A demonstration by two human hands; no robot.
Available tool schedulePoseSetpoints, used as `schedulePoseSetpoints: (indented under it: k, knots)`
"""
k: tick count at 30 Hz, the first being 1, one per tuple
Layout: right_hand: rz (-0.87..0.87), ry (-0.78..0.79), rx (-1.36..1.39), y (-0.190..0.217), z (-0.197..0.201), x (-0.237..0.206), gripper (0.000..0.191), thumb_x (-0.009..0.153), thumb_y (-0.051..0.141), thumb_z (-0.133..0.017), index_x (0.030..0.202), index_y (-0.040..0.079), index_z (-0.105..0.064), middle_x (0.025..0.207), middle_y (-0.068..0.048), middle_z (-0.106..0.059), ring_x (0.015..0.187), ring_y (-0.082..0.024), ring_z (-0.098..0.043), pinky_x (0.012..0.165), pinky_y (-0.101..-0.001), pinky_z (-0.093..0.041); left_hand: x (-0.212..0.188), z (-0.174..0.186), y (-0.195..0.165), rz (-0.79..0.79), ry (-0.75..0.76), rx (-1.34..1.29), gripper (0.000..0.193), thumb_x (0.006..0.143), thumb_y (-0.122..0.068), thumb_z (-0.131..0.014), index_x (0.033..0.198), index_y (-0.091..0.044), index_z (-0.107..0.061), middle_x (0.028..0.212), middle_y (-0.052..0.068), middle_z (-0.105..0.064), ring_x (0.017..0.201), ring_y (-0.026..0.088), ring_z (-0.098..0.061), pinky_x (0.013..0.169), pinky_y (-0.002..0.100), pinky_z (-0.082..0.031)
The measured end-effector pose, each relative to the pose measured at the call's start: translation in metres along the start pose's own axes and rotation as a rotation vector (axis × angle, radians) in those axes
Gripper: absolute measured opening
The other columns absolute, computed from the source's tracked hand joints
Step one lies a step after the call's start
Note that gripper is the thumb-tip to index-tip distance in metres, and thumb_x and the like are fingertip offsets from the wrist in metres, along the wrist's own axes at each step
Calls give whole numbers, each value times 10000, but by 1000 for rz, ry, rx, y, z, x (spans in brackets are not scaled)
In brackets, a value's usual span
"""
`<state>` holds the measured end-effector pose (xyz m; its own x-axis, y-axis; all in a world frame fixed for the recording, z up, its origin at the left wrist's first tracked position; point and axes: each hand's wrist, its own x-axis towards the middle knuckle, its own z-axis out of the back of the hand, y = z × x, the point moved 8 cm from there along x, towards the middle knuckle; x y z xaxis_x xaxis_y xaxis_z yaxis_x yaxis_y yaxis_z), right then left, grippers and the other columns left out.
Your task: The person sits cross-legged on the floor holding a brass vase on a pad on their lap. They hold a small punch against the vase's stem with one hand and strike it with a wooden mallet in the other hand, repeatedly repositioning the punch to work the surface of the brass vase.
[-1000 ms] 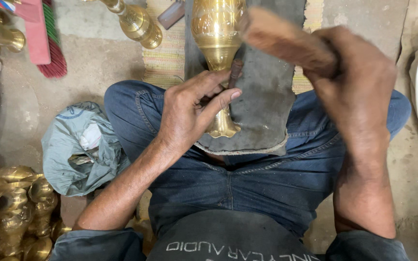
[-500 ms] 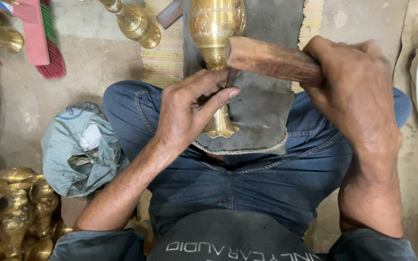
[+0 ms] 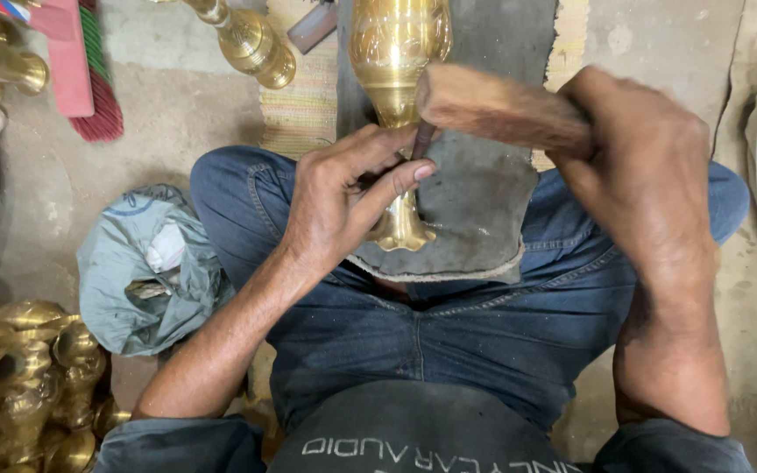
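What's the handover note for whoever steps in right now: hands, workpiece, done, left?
Left hand: pinches a thin dark punch against the neck of the brass vase.
Right hand: grips a wooden mallet, its head at the punch's top.
Vase lies on a dark pad across the lap, foot toward the body.
Done: the vase body shows engraved pattern.
Left: cannot tell how much.
More brass pieces sit at lower left.
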<state>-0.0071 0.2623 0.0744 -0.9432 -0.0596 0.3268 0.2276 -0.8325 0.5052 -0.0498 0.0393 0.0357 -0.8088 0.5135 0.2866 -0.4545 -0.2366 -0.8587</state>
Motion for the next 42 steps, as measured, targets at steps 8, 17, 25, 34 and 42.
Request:
schedulePoseSetpoints:
  k: [8,17,25,34,42]
  knots:
    - [-54,46,-48,6,-2,6,269,845,27,-817,1043,4,-636,868,-141,-688,813,-288,-694,710,-395,-527,1,-2,11,45,17,40,346,985,-185,-788,1273,-8,-717,922,63,-748,773,117,-724,624,277,-579]
    - [-79,28,39,-3,-4,2,253,930,59,-813,985,12,-570,818,-144,-585,688,-321,-589,659,-393,-484,-1,-2,14,87,30,29,370,975,-193,-794,1289,-12,-721,867,51,-727,715,104,-664,579,282,-519]
    - [-164,72,173,-15,-10,-5,144,970,7,-734,1031,32,-605,837,-111,-650,770,-264,-715,697,-338,-525,0,1,9,53,36,-2,371,986,-199,-787,1304,-22,-717,919,55,-730,749,102,-660,625,291,-530]
    - [157,5,-312,26,1,6,312,797,-1,-842,1035,10,-641,864,-143,-653,818,-332,-657,748,-426,-512,1,4,9,6,35,5,363,1003,-201,-800,1317,-47,-702,961,43,-728,812,94,-677,674,281,-550]
    - [-135,24,-4,6,3,9,277,934,83,-847,979,19,-581,767,-116,-582,665,-300,-581,675,-401,-484,-1,-3,19,63,76,-53,387,986,-200,-787,1354,-113,-707,863,7,-700,713,77,-611,604,279,-510]
